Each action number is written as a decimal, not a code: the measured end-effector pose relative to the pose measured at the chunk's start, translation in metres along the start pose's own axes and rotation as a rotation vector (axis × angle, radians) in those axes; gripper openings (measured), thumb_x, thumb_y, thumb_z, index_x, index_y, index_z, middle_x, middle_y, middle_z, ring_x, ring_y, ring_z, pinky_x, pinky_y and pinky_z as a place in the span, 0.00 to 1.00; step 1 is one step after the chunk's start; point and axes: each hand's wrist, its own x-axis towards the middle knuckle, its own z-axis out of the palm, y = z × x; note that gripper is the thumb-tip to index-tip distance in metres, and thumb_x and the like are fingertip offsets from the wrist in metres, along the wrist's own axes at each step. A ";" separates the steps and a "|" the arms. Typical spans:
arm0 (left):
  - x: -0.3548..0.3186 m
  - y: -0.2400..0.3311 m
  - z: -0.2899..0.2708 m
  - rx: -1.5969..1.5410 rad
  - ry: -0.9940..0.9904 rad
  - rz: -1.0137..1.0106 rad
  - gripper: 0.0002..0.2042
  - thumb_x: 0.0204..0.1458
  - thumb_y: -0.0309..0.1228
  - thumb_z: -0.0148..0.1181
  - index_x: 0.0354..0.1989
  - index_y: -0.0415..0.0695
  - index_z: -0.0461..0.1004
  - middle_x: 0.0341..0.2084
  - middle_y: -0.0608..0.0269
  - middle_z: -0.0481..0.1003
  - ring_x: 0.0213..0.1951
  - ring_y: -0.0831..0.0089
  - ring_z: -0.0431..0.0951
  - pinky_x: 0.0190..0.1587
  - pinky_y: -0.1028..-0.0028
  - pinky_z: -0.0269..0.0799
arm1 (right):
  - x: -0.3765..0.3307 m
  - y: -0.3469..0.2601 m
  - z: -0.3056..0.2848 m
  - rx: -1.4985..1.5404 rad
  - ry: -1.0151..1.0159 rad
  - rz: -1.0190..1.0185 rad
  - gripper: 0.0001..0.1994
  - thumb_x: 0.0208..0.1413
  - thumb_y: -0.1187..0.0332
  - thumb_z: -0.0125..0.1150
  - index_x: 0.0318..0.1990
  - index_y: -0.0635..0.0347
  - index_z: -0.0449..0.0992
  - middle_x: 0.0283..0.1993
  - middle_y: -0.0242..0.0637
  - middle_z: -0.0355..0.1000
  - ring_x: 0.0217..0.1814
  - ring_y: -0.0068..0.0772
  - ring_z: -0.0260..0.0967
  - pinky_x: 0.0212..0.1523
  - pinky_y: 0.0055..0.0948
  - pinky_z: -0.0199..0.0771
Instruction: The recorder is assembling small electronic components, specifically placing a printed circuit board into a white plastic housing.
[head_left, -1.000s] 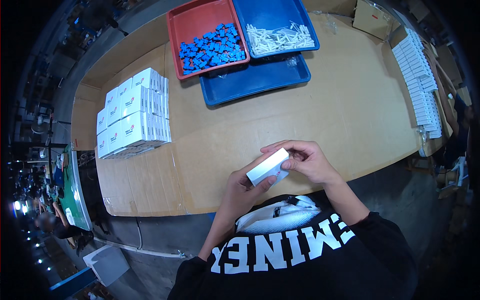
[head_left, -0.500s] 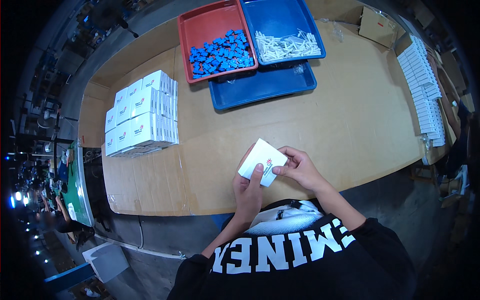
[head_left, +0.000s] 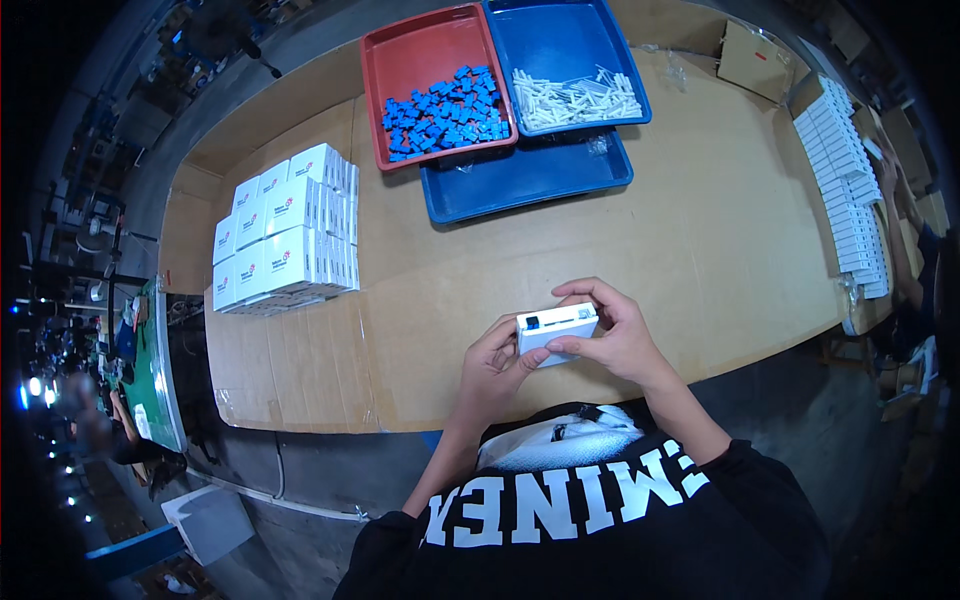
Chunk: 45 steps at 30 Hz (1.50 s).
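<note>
A small white box (head_left: 556, 332) is held near the front edge of the wooden table (head_left: 700, 230), with its narrow side turned up toward me. My left hand (head_left: 492, 366) grips its left end from below. My right hand (head_left: 612, 335) wraps over its right end and top, fingers curled around it. Both hands hover just above the table edge, close to my chest.
A stack of white boxes (head_left: 285, 245) stands at the left. At the back sit a red tray (head_left: 400, 50) of small blue parts (head_left: 445, 110), a blue tray (head_left: 560, 40) of white parts (head_left: 575, 98), and another blue tray (head_left: 530, 175). Flat white packs (head_left: 845, 190) line the right edge.
The white box was turned from showing its broad face to showing its narrow edge. Both hands shifted slightly right with it and stayed closed on it.
</note>
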 end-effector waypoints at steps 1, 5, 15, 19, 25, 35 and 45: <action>-0.002 -0.002 0.002 -0.052 -0.001 0.102 0.23 0.62 0.20 0.63 0.65 0.28 0.67 0.61 0.55 0.71 0.61 0.68 0.74 0.65 0.69 0.72 | 0.000 0.005 0.000 0.209 -0.015 -0.025 0.23 0.56 0.78 0.73 0.58 0.67 0.74 0.52 0.40 0.78 0.57 0.30 0.77 0.63 0.31 0.77; -0.003 0.013 0.007 -0.100 0.095 0.134 0.23 0.62 0.20 0.63 0.65 0.30 0.68 0.63 0.52 0.70 0.62 0.67 0.74 0.66 0.68 0.71 | -0.007 0.007 -0.002 0.441 -0.018 -0.009 0.22 0.57 0.78 0.73 0.58 0.71 0.75 0.56 0.41 0.77 0.58 0.31 0.77 0.63 0.32 0.77; -0.010 0.044 0.012 0.212 -0.059 0.266 0.23 0.56 0.21 0.69 0.61 0.40 0.76 0.61 0.49 0.77 0.64 0.61 0.76 0.67 0.64 0.72 | -0.010 -0.013 0.000 0.085 -0.082 -0.260 0.18 0.52 0.74 0.76 0.51 0.65 0.82 0.47 0.43 0.83 0.51 0.35 0.81 0.55 0.33 0.78; -0.013 0.048 0.012 0.263 -0.075 0.278 0.20 0.53 0.19 0.70 0.56 0.35 0.78 0.58 0.41 0.77 0.63 0.56 0.77 0.63 0.64 0.77 | -0.009 -0.015 -0.002 0.062 -0.102 -0.306 0.20 0.49 0.74 0.78 0.52 0.65 0.82 0.46 0.43 0.83 0.49 0.37 0.81 0.53 0.32 0.78; -0.014 0.046 0.012 0.281 -0.059 0.262 0.21 0.53 0.21 0.71 0.57 0.39 0.80 0.58 0.46 0.78 0.62 0.59 0.78 0.62 0.65 0.77 | -0.009 -0.017 -0.001 0.043 -0.112 -0.312 0.20 0.49 0.74 0.78 0.51 0.65 0.82 0.45 0.43 0.83 0.48 0.37 0.81 0.52 0.33 0.78; -0.012 0.047 0.015 0.259 -0.031 0.257 0.22 0.52 0.21 0.72 0.57 0.44 0.81 0.58 0.53 0.80 0.60 0.63 0.80 0.62 0.65 0.76 | -0.010 -0.006 0.001 0.046 -0.071 -0.323 0.18 0.52 0.72 0.76 0.50 0.65 0.82 0.46 0.44 0.83 0.49 0.38 0.81 0.52 0.34 0.79; -0.010 0.043 0.009 0.296 -0.076 0.266 0.19 0.54 0.19 0.70 0.56 0.36 0.79 0.58 0.41 0.77 0.62 0.57 0.77 0.63 0.65 0.76 | -0.008 -0.003 0.004 0.012 -0.044 -0.360 0.17 0.53 0.71 0.76 0.50 0.67 0.82 0.45 0.45 0.83 0.48 0.38 0.82 0.52 0.34 0.79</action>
